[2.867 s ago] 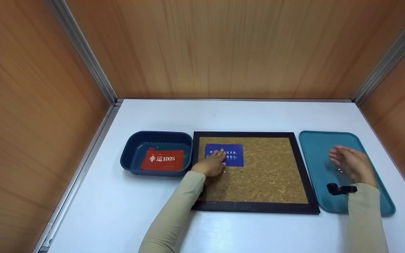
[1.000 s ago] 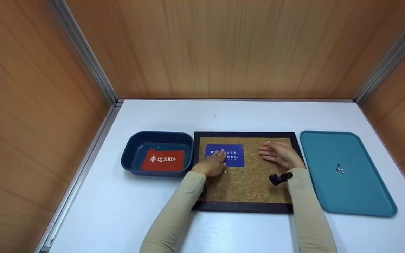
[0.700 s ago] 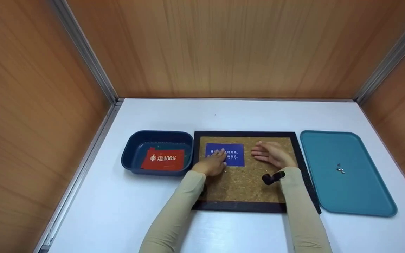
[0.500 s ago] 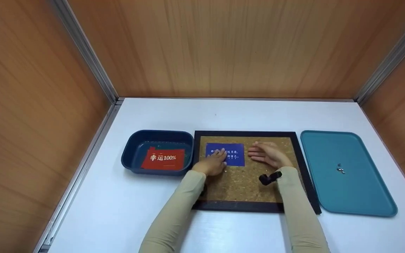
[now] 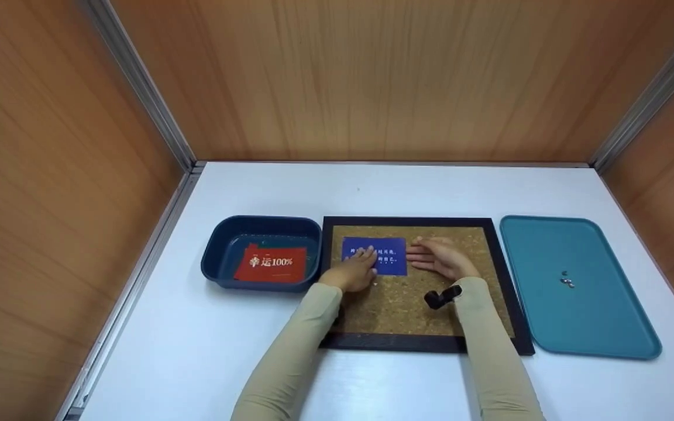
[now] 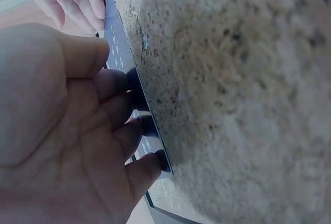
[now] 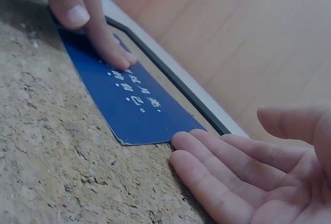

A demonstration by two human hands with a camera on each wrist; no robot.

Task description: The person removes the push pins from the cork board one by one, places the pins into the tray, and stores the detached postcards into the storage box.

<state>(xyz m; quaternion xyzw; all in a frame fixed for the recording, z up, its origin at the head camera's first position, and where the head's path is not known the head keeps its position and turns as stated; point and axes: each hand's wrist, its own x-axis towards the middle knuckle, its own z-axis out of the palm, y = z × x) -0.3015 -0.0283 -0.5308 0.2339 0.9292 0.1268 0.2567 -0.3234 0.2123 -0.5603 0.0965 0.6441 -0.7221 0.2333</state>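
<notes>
A blue card (image 5: 392, 257) with white Chinese characters lies flat on the upper left of a black-framed corkboard (image 5: 425, 310). My left hand (image 5: 350, 275) rests its fingertips on the card's left half and hides some of the writing. In the left wrist view, those fingers (image 6: 119, 107) press down on the card. By the card's right edge is my right hand (image 5: 443, 258), palm facing inward. The right wrist view shows its fingers (image 7: 207, 182) nearly straight at the card's corner, thumb apart; nothing visible is held there.
Left of the corkboard stands a dark blue bin (image 5: 220, 279) with a red card (image 5: 271, 264) in it. To the right, a teal tray (image 5: 583, 321) bears several small shiny metal pieces (image 5: 567, 282). Wood-grain panels (image 5: 395, 82) enclose the white table (image 5: 425, 190).
My right hand has left the tray and come left over the corkboard, creeping up to the blue card's right edge. My left hand has stayed on the card.
</notes>
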